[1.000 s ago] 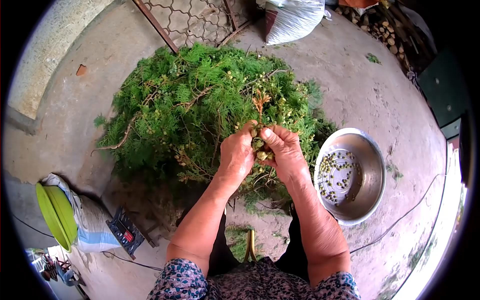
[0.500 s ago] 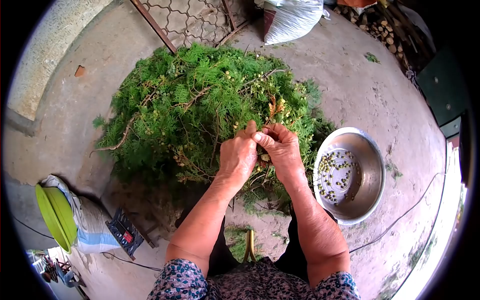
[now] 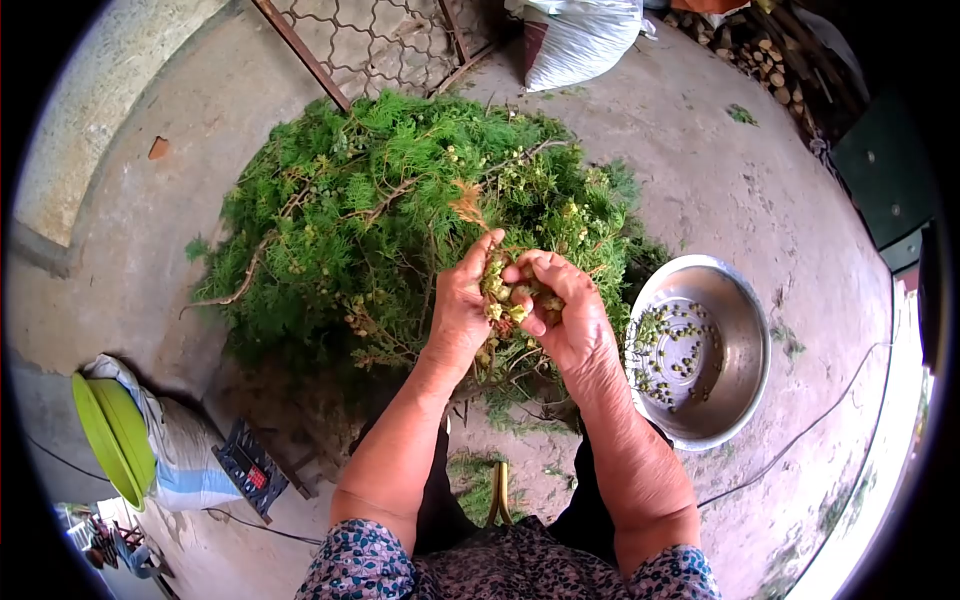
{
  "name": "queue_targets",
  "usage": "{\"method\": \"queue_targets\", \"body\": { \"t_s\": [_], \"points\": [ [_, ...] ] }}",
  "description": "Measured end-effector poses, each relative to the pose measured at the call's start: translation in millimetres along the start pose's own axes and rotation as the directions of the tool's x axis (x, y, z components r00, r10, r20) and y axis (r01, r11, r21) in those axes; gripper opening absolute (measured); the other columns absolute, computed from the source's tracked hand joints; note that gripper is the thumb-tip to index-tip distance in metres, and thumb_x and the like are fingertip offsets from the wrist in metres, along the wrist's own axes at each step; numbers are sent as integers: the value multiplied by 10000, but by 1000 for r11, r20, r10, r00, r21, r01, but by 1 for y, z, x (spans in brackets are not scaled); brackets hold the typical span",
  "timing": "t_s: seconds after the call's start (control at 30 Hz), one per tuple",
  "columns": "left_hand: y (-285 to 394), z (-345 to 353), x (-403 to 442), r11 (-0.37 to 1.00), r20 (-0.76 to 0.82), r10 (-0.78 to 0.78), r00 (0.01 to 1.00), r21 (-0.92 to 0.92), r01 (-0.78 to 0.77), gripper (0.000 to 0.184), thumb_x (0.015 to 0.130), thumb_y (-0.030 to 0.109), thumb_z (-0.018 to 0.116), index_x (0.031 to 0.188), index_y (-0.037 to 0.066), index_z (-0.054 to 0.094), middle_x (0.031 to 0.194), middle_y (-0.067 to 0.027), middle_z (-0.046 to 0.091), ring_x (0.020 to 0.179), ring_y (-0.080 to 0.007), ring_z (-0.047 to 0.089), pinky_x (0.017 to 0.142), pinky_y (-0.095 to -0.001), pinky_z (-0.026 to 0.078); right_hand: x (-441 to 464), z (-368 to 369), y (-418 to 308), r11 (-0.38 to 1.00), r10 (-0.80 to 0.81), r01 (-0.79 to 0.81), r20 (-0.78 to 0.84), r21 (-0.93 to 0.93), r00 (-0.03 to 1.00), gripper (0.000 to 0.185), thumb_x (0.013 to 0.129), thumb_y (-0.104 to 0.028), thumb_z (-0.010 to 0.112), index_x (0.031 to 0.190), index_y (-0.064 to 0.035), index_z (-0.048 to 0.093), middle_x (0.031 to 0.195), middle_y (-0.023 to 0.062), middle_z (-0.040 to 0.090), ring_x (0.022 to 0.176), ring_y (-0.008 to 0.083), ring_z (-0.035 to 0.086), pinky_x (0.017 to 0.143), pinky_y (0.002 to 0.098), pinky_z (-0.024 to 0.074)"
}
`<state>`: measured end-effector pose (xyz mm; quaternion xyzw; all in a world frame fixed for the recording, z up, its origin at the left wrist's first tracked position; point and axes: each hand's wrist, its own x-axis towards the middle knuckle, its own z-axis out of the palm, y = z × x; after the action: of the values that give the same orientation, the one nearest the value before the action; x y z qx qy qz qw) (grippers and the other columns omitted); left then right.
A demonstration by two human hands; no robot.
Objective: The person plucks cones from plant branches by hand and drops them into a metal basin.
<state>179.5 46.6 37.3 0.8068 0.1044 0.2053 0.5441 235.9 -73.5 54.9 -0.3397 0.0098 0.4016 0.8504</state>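
Observation:
My left hand point(image 3: 462, 305) pinches a sprig with a browned, feathery tip point(image 3: 467, 204) and a cluster of yellow-green cones point(image 3: 497, 286). Close against it, my right hand point(image 3: 578, 318) is turned partly palm-up, its curled fingers around several of the same cones. Both hands are over the near side of a large heap of green conifer branches point(image 3: 370, 240). To the right of my right forearm stands a metal basin point(image 3: 752, 375) with many small green cones point(image 3: 672, 345) scattered on its bottom.
A white sack point(image 3: 580, 45) and stacked firewood point(image 3: 765, 65) are at the back. On the left stand a lime-green tub point(image 3: 105, 435) and a dark plastic crate point(image 3: 250, 470). A metal mesh frame point(image 3: 370, 45) lies behind the branches; a cable point(image 3: 800, 430) crosses the floor at right.
The browned tip has shifted left with my left hand. My right hand has rolled open to a more palm-up pose, and the cones between the hands now show.

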Motion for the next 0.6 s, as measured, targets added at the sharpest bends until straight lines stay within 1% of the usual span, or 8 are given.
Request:
{"method": "queue_targets", "body": {
  "t_s": [0.03,0.13,0.23,0.27,0.37,0.4,0.47,0.6],
  "points": [
    [-5,0,0,986,0,-59,998,-159,58,442,786,-4,570,1215,48,476,857,-15,610,734,-64,562,671,-202,479,1,-2,-1,1000,-20,20,7,-1,1000,148,858,-109,454,947,-21,534,811,80,593,574,111,518,422,204,393],
    [-2,-1,-3,991,9,-60,998,-117,61,462,774,26,600,1218,52,476,872,-10,612,753,-61,555,675,-192,460,3,-1,1,999,-43,43,-9,17,999,119,862,-111,491,922,-31,556,777,65,594,546,94,505,398,188,357],
    [-4,-2,-3,998,16,16,1000,-58,-15,474,774,65,624,1221,45,469,889,-13,608,756,-60,544,685,-197,449,2,4,11,956,-142,129,-28,-262,990,79,836,-94,578,890,-85,635,680,-1,581,467,35,441,379,170,299],
    [-5,-1,-3,994,4,38,999,-103,-37,477,773,63,626,1222,42,466,893,-16,607,759,-62,543,692,-200,451,2,3,11,939,-136,148,59,-310,989,159,832,-46,570,978,-64,628,726,3,587,533,52,481,445,185,376],
    [-10,-4,-2,984,41,-38,998,-175,44,502,757,31,629,1228,33,455,943,-22,606,806,-69,545,720,-205,452,4,5,18,691,-382,434,217,-578,898,319,764,33,614,1076,-31,594,790,20,586,752,112,541,706,226,452],
    [-11,-5,-2,958,95,-100,990,-259,121,504,756,19,620,1232,34,453,974,-29,605,829,-72,547,736,-210,454,6,3,21,692,-382,433,217,-578,899,319,764,33,614,1076,-31,594,790,20,586,752,112,541,706,226,452],
    [-7,-6,-3,997,98,-21,995,-71,28,464,800,66,563,1245,19,439,1007,-42,592,846,-73,545,745,-209,453,9,0,27,483,-516,509,237,-713,823,310,719,39,650,1020,-31,621,789,44,593,762,128,549,692,235,458],
    [-17,-2,-8,873,123,-112,986,-462,157,437,847,140,454,1252,-20,421,1001,-60,582,826,-76,545,737,-204,449,3,7,32,450,-626,479,117,-754,771,217,675,26,694,877,-12,627,825,68,606,733,156,568,658,256,474]
  ]
}}
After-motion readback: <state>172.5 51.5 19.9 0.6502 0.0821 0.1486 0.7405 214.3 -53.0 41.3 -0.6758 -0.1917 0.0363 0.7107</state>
